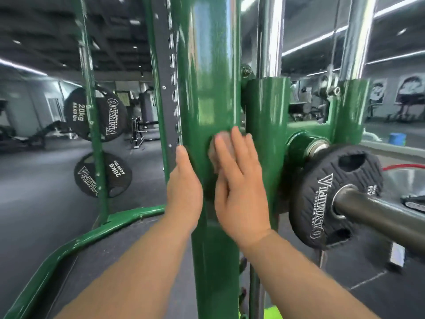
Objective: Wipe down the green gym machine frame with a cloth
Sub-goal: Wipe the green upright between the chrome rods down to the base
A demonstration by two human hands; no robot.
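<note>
The right hand (239,192) lies flat against the front of the green upright post (207,88), its fingers straight and a little spread, pressing a small brownish cloth (215,150) onto the paint; the cloth is bunched under the fingertips and shows only at their upper left, blurred. Just beside it, the left hand (184,183) rests on the post's left edge, fingers straight and close together, the fingertips reaching up alongside the dark perforated strip (169,88) that runs up the left face of the post. It holds nothing. Both forearms come up from the bottom of the view, one on each side of the post. To the right of the post, a green sliding sleeve (268,125) sits around a chrome guide rod (270,35), and a second chrome rod (355,35) rises further right through another green bracket. From that carriage a bar (379,210) sticks out toward the camera, carrying a black weight plate (333,199) with white lettering. To the left, a thinner green upright (88,88) holds two black 20kg plates (95,113), one above the other, and a curved green base rail (76,240) sweeps along the dark rubber floor (46,176). Farther back stand other gym machines, out of focus, and a blue object (396,137) sits on the floor at the far right.
</note>
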